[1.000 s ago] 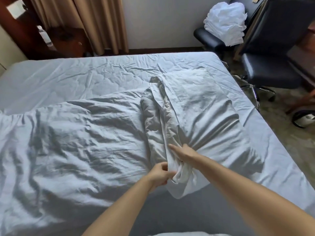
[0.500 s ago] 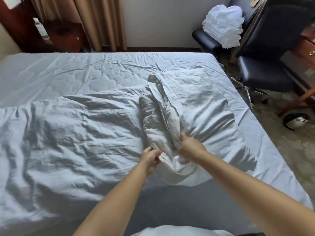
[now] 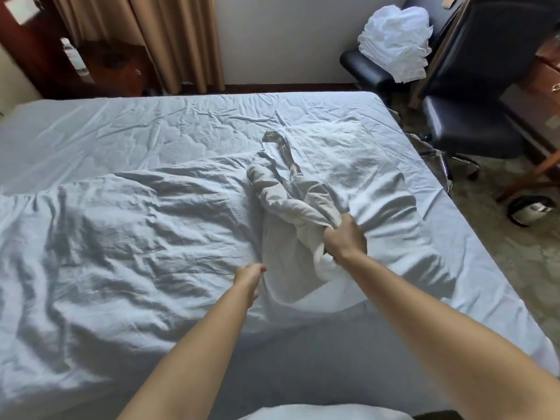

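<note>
One hand has a firm hold: my right hand (image 3: pixel 345 241) is fisted round the bunched edge of the white duvet cover (image 3: pixel 303 213), which lies crumpled on the right half of the bed (image 3: pixel 151 125). My left hand (image 3: pixel 250 276) sits just beside the fabric; I cannot tell whether its fingers pinch anything. I judge the job early: the cover is twisted, and all the spreading is left.
</note>
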### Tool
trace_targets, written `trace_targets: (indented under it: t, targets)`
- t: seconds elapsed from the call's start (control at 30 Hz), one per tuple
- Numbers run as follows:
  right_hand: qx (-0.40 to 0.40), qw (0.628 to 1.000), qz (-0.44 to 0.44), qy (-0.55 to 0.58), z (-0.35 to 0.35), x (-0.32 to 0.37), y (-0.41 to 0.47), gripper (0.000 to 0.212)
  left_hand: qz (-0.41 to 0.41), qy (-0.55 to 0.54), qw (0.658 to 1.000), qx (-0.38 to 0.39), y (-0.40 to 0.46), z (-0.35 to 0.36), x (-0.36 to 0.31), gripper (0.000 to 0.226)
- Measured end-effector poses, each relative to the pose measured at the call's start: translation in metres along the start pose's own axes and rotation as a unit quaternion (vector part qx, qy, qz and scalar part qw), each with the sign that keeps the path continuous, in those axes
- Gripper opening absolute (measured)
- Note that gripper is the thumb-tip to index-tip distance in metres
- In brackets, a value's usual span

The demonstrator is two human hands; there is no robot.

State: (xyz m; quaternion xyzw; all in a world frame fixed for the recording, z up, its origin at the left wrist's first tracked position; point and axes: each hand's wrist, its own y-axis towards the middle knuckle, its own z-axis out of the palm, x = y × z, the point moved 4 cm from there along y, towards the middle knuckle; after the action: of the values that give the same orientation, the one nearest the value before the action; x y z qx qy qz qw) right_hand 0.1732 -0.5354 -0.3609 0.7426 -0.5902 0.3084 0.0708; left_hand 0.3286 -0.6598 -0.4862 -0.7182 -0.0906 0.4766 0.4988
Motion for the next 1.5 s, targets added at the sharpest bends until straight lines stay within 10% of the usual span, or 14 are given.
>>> trace_targets:
  t: [0.13, 0.3, 0.47, 0.67, 0.8, 0.9, 1.1, 1.33, 1.5]
  targets:
    - [-0.067, 0.993, -0.096, 0.034, -0.042, 0.020, 0.011, 0.031, -0.078, -0.070, 0.990, 0.096, -0.003, 0.024, 0.026, 0.012]
    - [0.153, 0.957, -0.098, -0.225, 0.018, -0.034, -0.012, 0.043, 0.006, -0.041, 0.981, 0.189, -0.014, 0.053, -0.008, 0.026]
    - [0.251, 0.930, -0.072, -0.257, 0.042, -0.033, -0.017, 0.124, 0.063, -0.004, 0.958, 0.279, -0.029, 0.064, -0.030, 0.038]
    - [0.072, 0.981, -0.065, -0.168, 0.026, -0.018, -0.006, 0.033, 0.033, -0.036, 0.968, 0.247, -0.010, 0.037, -0.046, 0.035]
    - [-0.056, 0.997, -0.032, 0.047, -0.027, 0.013, 0.009, 0.027, 0.020, -0.005, 0.999, 0.027, 0.018, 0.006, -0.019, 0.042]
    - [-0.134, 0.977, -0.084, 0.144, -0.058, 0.037, 0.009, 0.028, -0.004, 0.054, 0.998, 0.036, 0.027, 0.016, 0.005, 0.042]
    - [0.120, 0.975, -0.072, -0.172, 0.034, -0.035, 0.007, 0.029, -0.005, 0.036, 0.998, 0.041, 0.039, 0.040, 0.016, 0.047]
    - [0.089, 0.995, -0.043, -0.028, 0.024, -0.023, 0.036, 0.022, 0.019, 0.129, 0.990, 0.052, 0.042, 0.049, 0.006, 0.035]
    - [0.065, 0.995, -0.076, -0.029, 0.003, -0.017, 0.039, 0.018, 0.009, 0.024, 0.997, 0.068, 0.053, 0.066, 0.000, 0.088]
